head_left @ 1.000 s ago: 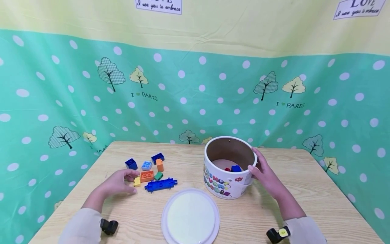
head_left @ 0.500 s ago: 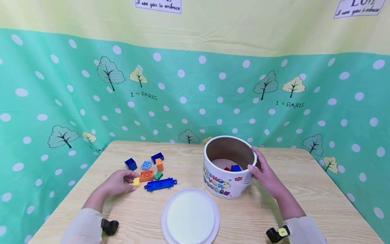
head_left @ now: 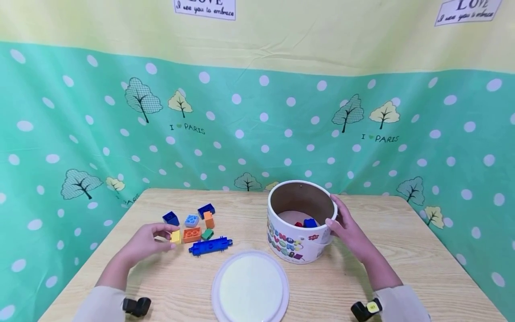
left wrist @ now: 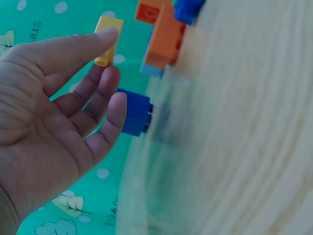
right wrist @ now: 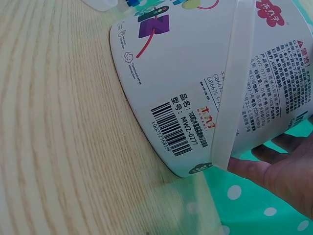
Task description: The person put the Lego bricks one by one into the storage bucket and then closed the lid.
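My left hand (head_left: 144,244) pinches a yellow toy building block (head_left: 175,236) between thumb and fingers. In the left wrist view the thumb covers part of that block (left wrist: 109,23). Just right of it lie an orange block (head_left: 192,235), a green block (head_left: 207,234) and a long blue connector piece (head_left: 211,246). My right hand (head_left: 349,231) grips the right side of a white printed bucket (head_left: 295,245) at its rim, thumb in front, the other fingers partly hidden behind. Inside the bucket are a red block (head_left: 298,224) and a blue block (head_left: 310,222).
A round white lid (head_left: 251,286) lies at the front of the wooden table (head_left: 322,295). Farther back on the left are a dark blue block (head_left: 170,218), a light blue block (head_left: 191,220), another dark blue block (head_left: 206,210) and an upright orange block (head_left: 208,219). A polka-dot curtain (head_left: 225,116) hangs behind.
My left hand has closed its fingertips on the yellow block and drawn it slightly left, away from the orange block. The right hand stays on the bucket. The head view has shifted slightly.
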